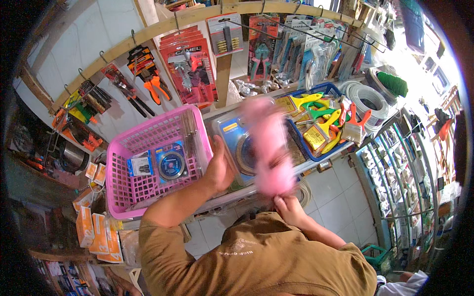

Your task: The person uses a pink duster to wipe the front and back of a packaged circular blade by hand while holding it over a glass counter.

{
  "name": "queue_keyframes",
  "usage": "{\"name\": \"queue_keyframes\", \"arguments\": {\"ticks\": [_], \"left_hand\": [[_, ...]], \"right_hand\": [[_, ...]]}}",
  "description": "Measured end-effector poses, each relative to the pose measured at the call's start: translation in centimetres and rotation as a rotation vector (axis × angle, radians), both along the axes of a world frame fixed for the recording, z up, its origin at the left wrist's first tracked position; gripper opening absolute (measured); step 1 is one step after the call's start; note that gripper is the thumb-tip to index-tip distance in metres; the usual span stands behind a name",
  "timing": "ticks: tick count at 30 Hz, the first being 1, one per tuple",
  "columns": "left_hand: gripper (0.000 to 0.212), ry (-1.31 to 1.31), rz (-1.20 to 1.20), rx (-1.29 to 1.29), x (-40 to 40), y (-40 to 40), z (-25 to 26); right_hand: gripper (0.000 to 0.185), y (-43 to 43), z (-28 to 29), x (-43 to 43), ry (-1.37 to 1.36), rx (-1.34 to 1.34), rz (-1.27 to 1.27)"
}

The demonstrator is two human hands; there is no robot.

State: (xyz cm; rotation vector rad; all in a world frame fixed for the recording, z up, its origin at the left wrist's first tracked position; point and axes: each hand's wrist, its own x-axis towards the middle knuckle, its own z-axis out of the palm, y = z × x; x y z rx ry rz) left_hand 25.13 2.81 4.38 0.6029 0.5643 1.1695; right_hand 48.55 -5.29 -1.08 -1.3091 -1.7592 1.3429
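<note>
My left hand holds the left edge of a clear plastic package with a blue card and a round saw blade, on the counter beside the pink plastic basket. Blurred by motion, a pink feather-like duster passes over the package's right side. My right hand grips its lower end near my chest. In the pink basket lie a smaller blue-carded disc, a small blue-and-white pack and thin metal rods.
A blue basket of paintbrushes stands right of the duster, with wire coils behind it. Carded pliers and other tools hang from a wooden rail. Orange-and-white boxes stand at the left. Part of another person shows at lower right.
</note>
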Motion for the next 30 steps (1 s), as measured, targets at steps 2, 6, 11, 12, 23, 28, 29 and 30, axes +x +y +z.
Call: {"name": "queue_keyframes", "arguments": {"ticks": [2,6,11,12,23,28,29,30], "left_hand": [[0.066,0.282,0.488,-0.13,2.8,-0.4,2.2],[0.043,-0.171,-0.02,-0.069,2.2,-2.1,2.1],[0.059,-0.185,-0.134,-0.113,0.9,-1.4,-1.3],[0.06,-0.162,-0.112,-0.082,1.1,-1.4,-0.6],[0.06,-0.205,-0.154,-0.187,1.3,-1.8,0.0],[0.058,-0.181,-0.137,-0.217,1.7,-1.6,0.1],[0.058,-0.191,-0.129,-0.218,1.7,-1.0,-1.0],[0.061,-0.512,-0.33,-0.057,1.9,-0.3,-1.6]], "right_hand": [[0.026,-0.8,-1.8,0.3,-0.025,0.089,0.008],[0.028,-1.4,-1.9,0.8,-0.181,-0.212,-0.148],[0.029,-3.2,-5.7,1.4,-0.149,0.15,-0.208],[0.029,-2.9,-4.7,1.0,-0.094,-0.085,-0.294],[0.041,-3.6,-2.7,-0.9,-0.375,-0.007,0.039],[0.038,-3.3,-2.7,-0.8,-0.008,-0.331,-0.325],[0.042,-3.4,-2.7,-0.9,-0.129,-0.103,-0.201],[0.043,-3.6,-3.2,-0.7,-0.18,0.049,-0.125]]}}
